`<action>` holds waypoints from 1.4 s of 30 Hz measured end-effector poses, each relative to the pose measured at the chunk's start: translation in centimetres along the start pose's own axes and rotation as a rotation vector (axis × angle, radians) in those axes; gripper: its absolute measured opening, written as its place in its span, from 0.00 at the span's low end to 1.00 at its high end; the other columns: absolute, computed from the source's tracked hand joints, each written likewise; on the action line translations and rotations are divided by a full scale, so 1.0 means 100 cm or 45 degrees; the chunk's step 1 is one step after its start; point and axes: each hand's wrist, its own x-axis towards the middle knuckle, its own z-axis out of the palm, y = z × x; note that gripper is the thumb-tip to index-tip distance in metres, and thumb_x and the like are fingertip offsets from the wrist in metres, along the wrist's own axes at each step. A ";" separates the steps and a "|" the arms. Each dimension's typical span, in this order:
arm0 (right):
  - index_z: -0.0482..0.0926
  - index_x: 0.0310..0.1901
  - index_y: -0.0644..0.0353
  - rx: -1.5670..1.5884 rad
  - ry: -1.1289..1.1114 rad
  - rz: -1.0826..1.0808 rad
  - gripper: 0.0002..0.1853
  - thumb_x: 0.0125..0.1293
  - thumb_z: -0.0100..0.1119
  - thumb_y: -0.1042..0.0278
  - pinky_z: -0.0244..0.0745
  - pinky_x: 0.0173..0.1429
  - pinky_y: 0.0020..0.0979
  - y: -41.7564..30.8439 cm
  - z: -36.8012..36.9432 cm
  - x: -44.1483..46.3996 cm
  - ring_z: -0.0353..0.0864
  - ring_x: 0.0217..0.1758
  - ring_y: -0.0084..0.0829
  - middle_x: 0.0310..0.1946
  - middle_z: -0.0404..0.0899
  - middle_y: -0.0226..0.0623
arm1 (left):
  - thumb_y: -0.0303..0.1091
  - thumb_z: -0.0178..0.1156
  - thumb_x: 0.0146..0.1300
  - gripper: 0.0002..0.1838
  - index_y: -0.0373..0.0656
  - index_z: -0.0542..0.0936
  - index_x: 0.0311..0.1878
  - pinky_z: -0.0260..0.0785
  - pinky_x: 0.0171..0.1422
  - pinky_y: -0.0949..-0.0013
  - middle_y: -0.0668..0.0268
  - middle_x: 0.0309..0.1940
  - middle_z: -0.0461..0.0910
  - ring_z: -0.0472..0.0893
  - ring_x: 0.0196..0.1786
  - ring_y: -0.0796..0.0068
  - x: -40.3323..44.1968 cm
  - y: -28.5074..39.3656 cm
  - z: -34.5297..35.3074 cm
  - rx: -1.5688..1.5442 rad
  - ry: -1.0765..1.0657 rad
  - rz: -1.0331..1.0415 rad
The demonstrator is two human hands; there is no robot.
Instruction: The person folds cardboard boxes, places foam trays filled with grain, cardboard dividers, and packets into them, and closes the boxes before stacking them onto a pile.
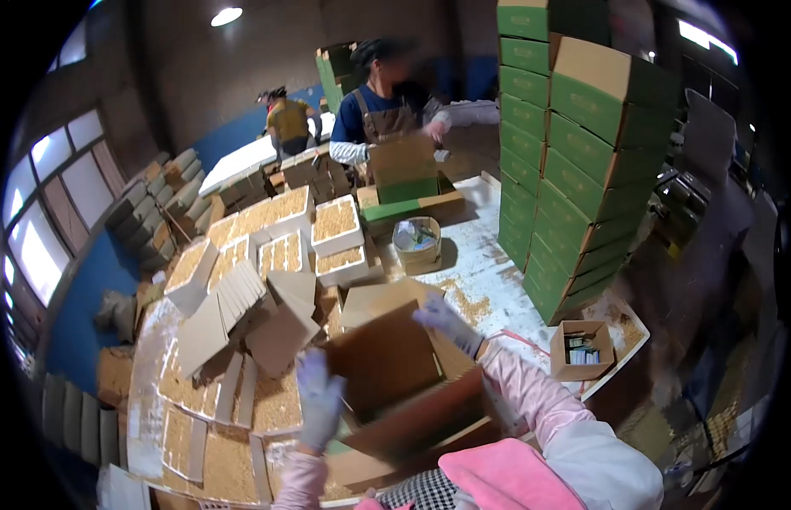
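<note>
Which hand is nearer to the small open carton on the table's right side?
Right. The right hand is by the large open box's far right corner, left of the small carton; the left hand is at the box's left side, farther away.

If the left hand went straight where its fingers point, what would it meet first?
Probably the cardboard sheets, just ahead of the left hand in the picture; depth is unclear, so it might pass over them.

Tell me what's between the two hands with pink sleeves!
An open box is between the left hand and the right hand; the head view shows it.
</note>
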 end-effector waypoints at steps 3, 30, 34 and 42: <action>0.32 0.72 0.75 -0.626 0.044 -0.070 0.67 0.53 0.66 0.34 0.42 0.78 0.37 0.003 0.033 -0.021 0.42 0.79 0.48 0.74 0.41 0.62 | 0.54 0.62 0.55 0.40 0.43 0.64 0.67 0.42 0.73 0.38 0.45 0.67 0.58 0.54 0.71 0.41 -0.012 0.078 0.034 0.235 -0.868 0.578; 0.64 0.64 0.73 -0.919 -0.261 -0.783 0.24 0.69 0.45 0.72 0.61 0.71 0.38 0.082 0.011 -0.125 0.69 0.66 0.49 0.60 0.70 0.60 | 0.37 0.50 0.67 0.33 0.34 0.56 0.72 0.45 0.78 0.58 0.49 0.69 0.60 0.56 0.75 0.54 -0.087 0.012 -0.034 -1.065 0.351 -0.659; 0.72 0.56 0.66 -0.109 -0.644 -0.043 0.18 0.68 0.53 0.65 0.75 0.50 0.38 -0.117 0.065 -0.074 0.83 0.48 0.42 0.46 0.81 0.50 | 0.43 0.50 0.72 0.34 0.35 0.54 0.73 0.46 0.78 0.63 0.53 0.73 0.56 0.57 0.75 0.59 -0.115 0.048 0.022 -0.243 -0.067 -0.891; 0.72 0.51 0.65 -0.972 -1.333 -0.294 0.22 0.66 0.59 0.55 0.76 0.45 0.36 -0.032 0.173 -0.090 0.83 0.35 0.45 0.32 0.81 0.48 | 0.32 0.52 0.61 0.39 0.36 0.51 0.74 0.53 0.74 0.66 0.46 0.70 0.60 0.63 0.70 0.54 -0.108 0.014 0.016 -0.726 0.066 -1.186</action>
